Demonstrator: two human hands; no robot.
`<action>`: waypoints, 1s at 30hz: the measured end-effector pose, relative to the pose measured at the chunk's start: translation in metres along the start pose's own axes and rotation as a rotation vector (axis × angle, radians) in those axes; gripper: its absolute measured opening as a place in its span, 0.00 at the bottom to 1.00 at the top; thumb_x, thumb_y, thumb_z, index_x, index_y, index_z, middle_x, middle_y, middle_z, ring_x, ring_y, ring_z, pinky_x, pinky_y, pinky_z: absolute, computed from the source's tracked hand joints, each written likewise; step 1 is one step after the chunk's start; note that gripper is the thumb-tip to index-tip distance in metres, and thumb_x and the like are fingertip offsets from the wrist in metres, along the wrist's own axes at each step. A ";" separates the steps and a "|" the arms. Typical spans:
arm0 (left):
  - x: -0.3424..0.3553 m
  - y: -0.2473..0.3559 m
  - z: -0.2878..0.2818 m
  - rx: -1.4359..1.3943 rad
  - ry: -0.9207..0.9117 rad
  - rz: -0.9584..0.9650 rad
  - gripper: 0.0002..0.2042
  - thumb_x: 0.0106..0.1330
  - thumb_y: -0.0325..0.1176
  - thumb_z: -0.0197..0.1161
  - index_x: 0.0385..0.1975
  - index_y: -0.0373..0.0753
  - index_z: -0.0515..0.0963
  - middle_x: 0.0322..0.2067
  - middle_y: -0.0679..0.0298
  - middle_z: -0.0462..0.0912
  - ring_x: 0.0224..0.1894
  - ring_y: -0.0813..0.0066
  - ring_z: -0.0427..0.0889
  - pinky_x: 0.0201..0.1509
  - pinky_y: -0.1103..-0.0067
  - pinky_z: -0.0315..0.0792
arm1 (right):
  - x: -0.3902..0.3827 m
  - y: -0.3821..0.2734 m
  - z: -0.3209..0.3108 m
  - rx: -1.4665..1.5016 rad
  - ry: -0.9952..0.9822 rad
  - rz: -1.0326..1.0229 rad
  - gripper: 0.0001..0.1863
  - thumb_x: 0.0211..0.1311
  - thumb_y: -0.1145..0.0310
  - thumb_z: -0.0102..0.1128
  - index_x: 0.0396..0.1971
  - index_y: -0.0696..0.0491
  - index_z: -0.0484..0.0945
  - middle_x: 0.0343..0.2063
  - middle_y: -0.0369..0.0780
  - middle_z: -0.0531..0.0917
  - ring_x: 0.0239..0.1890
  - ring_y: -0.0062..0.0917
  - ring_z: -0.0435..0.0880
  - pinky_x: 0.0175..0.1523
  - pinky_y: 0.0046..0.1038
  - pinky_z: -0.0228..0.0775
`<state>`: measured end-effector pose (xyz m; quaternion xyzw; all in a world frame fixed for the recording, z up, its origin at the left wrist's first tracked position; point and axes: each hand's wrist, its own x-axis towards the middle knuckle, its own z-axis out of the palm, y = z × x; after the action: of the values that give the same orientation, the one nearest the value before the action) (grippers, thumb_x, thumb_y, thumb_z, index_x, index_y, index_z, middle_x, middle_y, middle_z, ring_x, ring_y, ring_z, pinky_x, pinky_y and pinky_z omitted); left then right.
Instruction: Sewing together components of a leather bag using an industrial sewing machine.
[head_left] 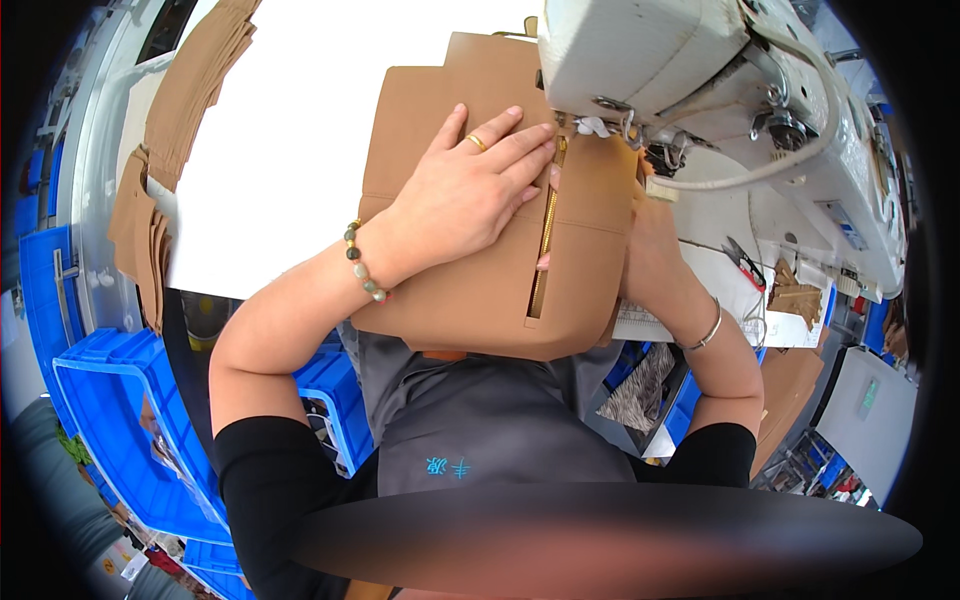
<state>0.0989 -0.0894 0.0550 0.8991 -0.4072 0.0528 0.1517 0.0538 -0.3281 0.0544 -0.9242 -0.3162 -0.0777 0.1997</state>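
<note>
A brown leather-like bag piece lies under the head of a white sewing machine. In its long slot a gold-toothed zipper shows, its upper end close to the needle area. My left hand rests flat on the piece, fingers stretched toward the slot and its tips beside the zipper. At the right edge, my right hand is wrapped round the piece. Most of its fingers are hidden underneath, but bits of fingertip show through the slot. The piece's near edge reaches my grey apron.
Stacked brown pieces lie along the white table's left side. Right of the machine bed are red-handled thread snips and brown scraps. Blue crates stand low on the left. A pale cable loops below the machine arm.
</note>
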 end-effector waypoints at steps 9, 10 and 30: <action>0.008 -0.001 -0.001 0.063 0.035 0.046 0.18 0.74 0.38 0.58 0.61 0.42 0.78 0.64 0.65 0.78 0.70 0.61 0.73 0.70 0.50 0.67 | 0.000 -0.003 -0.005 0.032 -0.052 0.045 0.37 0.59 0.38 0.66 0.60 0.49 0.81 0.52 0.37 0.88 0.57 0.29 0.85 0.73 0.62 0.48; 0.009 -0.001 -0.001 0.069 0.047 0.056 0.16 0.74 0.38 0.58 0.58 0.42 0.79 0.62 0.65 0.80 0.68 0.61 0.74 0.70 0.51 0.68 | 0.000 -0.003 -0.005 0.040 -0.059 0.050 0.37 0.59 0.38 0.66 0.60 0.49 0.81 0.52 0.37 0.88 0.57 0.30 0.85 0.73 0.61 0.48; 0.013 0.000 0.000 0.071 0.089 0.054 0.13 0.70 0.36 0.63 0.52 0.43 0.82 0.58 0.66 0.83 0.66 0.63 0.77 0.69 0.55 0.71 | -0.010 0.016 -0.053 -0.043 -0.125 0.078 0.16 0.58 0.66 0.67 0.46 0.55 0.83 0.42 0.43 0.86 0.48 0.42 0.84 0.67 0.44 0.69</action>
<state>0.1074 -0.0989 0.0580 0.8894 -0.4220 0.1111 0.1360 0.0544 -0.3670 0.0943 -0.9429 -0.2902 -0.0190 0.1627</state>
